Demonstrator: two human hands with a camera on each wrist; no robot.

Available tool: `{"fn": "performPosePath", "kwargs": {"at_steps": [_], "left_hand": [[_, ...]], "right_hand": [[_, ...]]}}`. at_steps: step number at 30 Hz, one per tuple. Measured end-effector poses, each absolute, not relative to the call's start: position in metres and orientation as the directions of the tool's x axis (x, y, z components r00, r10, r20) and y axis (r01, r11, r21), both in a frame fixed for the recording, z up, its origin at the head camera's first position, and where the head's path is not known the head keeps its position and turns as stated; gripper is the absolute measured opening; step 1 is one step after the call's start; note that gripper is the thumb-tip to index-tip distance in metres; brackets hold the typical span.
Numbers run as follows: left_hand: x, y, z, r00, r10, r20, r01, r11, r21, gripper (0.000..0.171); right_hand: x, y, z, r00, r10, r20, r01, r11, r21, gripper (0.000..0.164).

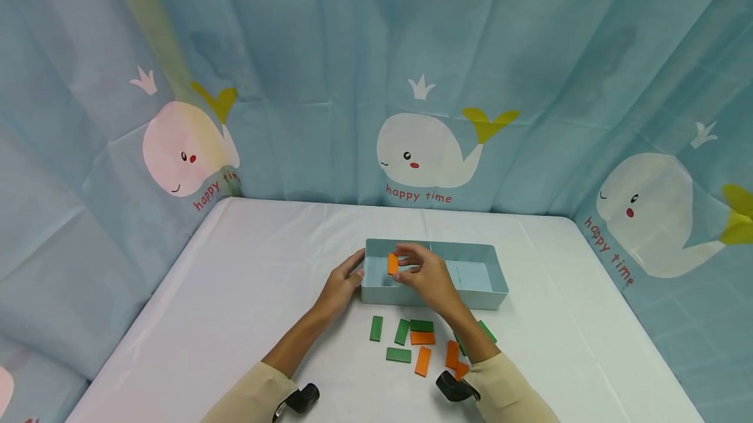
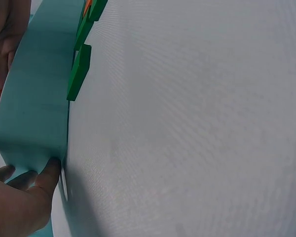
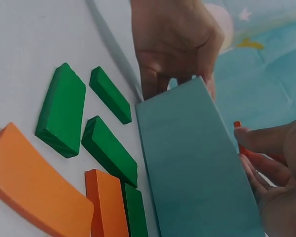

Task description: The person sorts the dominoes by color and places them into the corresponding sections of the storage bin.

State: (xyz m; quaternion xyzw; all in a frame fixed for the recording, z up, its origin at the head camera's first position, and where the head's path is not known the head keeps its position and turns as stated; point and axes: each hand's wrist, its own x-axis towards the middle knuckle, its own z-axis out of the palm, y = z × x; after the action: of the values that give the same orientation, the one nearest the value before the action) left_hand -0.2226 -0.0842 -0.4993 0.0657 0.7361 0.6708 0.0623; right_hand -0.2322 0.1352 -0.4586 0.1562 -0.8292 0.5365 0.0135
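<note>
A pale blue-green box [image 1: 391, 297] with a divider stands on the white table. My left hand [image 1: 339, 284] touches its left end; in the left wrist view that hand's fingertips [image 2: 50, 170] rest against the end wall. Above the left compartment, my right hand [image 1: 432, 279] pinches an orange block [image 1: 393, 264] between thumb and fingers. In the right wrist view this orange block [image 3: 238, 126] shows only partly beyond the box wall. Green blocks [image 1: 399, 355] and orange blocks [image 1: 423, 361] lie scattered in front of the box, some partly behind the right forearm.
The white tablecloth [image 1: 265, 246] spreads around the box. A light blue curtain [image 1: 329, 83] printed with whales hangs behind the table and at its sides. Each wrist wears a black camera, the left one [image 1: 302, 398] and the right one [image 1: 453, 386].
</note>
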Motion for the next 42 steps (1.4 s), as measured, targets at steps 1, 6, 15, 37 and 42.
{"fn": "performPosePath", "kwargs": {"at_steps": [1,6,15,37,42], "left_hand": [[-0.223,-0.084,-0.499,-0.984,0.179,-0.004,0.012,0.09,0.996,0.057],[-0.223,-0.083,-0.499,-0.984,0.177,-0.008,0.01,0.1,0.995,0.056],[-0.223,-0.084,-0.498,-0.984,0.176,-0.004,0.015,0.103,0.995,0.056],[-0.224,-0.084,-0.501,-0.981,0.191,0.016,0.034,0.094,0.995,0.056],[-0.224,-0.084,-0.502,-0.983,0.183,0.023,0.041,0.093,0.995,0.056]], "right_hand": [[-0.234,0.134,-0.459,-0.949,-0.249,0.193,-0.279,0.382,-0.881,0.054],[-0.24,0.13,-0.46,-0.944,-0.261,0.204,-0.299,0.409,-0.862,0.054],[-0.251,0.123,-0.456,-0.948,-0.283,0.148,-0.266,0.447,-0.854,0.056],[-0.275,0.113,-0.463,-0.939,-0.338,0.071,-0.243,0.499,-0.832,0.052],[-0.277,0.106,-0.465,-0.93,-0.364,0.04,-0.245,0.536,-0.808,0.055]]}}
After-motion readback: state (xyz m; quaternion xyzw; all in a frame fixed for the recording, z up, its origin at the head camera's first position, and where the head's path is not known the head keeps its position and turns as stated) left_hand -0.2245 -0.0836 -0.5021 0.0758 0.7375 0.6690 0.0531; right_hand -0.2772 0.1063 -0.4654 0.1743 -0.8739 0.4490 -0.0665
